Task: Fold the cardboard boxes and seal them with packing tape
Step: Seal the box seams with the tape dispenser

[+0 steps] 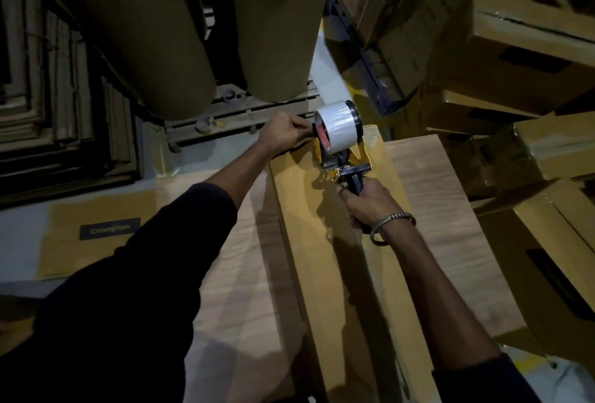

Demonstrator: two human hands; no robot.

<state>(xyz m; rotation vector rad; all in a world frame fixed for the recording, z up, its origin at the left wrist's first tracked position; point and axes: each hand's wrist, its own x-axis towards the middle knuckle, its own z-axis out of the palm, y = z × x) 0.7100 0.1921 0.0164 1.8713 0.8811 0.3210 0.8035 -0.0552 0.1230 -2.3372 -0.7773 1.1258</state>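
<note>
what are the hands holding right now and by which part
The right hand grips the tape dispenser by its black handle. The left hand pinches at the side of the tape roll; exactly what its fingertips hold cannot be told.

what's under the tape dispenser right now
The tape dispenser, gripped by the right hand, sits over the cardboard box. Whether it touches the box is hidden by its frame.

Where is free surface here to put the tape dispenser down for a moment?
Bare patches: the box top right of the right hand, and the near stretch between both forearms. Crowded: the far end, where the left hand meets the tape dispenser.
</note>
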